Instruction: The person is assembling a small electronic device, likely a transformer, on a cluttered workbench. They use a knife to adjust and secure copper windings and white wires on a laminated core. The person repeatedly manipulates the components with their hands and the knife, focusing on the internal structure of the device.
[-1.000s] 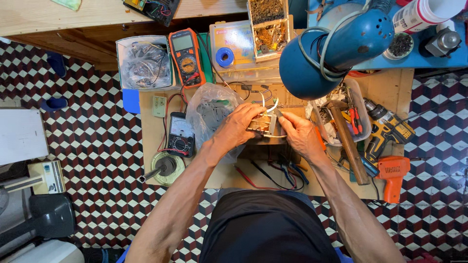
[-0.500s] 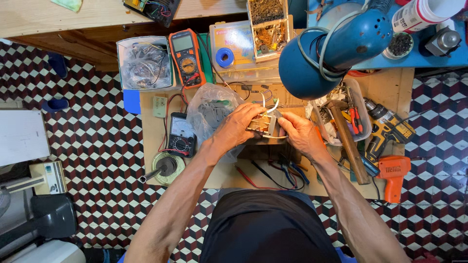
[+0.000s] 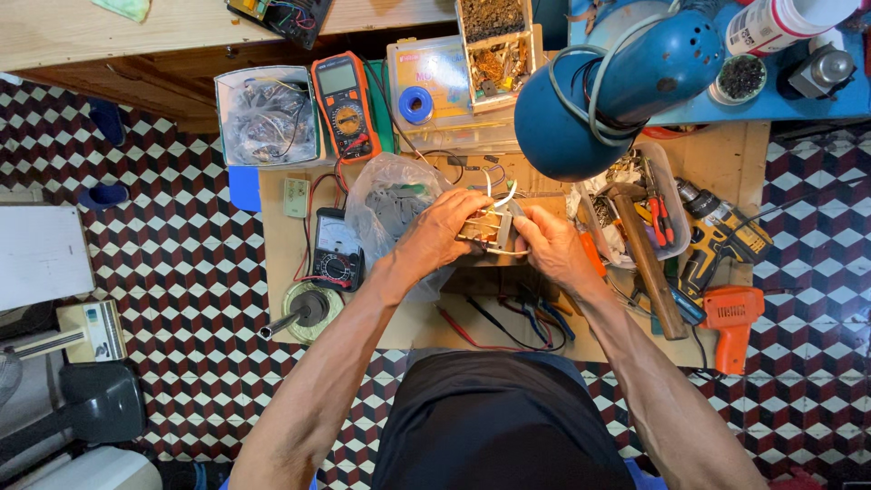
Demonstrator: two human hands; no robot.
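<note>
Over the middle of a small wooden workbench (image 3: 717, 154) both my hands hold one small electrical part (image 3: 485, 227), a metal-framed piece with thin white and dark wires sticking up from it. My left hand (image 3: 445, 231) grips its left side, fingers curled over the top. My right hand (image 3: 544, 243) pinches its right end. Most of the part is hidden between the fingers. A crumpled clear plastic bag (image 3: 386, 204) lies just left of my left hand.
An orange multimeter (image 3: 343, 104) and a black meter (image 3: 336, 249) sit at the left, with red and black test leads (image 3: 494, 328) near the front edge. A blue desk lamp (image 3: 603, 95) overhangs the right. A hammer (image 3: 649, 259), yellow drill (image 3: 717, 236) and orange tool (image 3: 730, 322) lie right.
My hands stay on the part with only small finger shifts; nothing else on the bench has moved.
</note>
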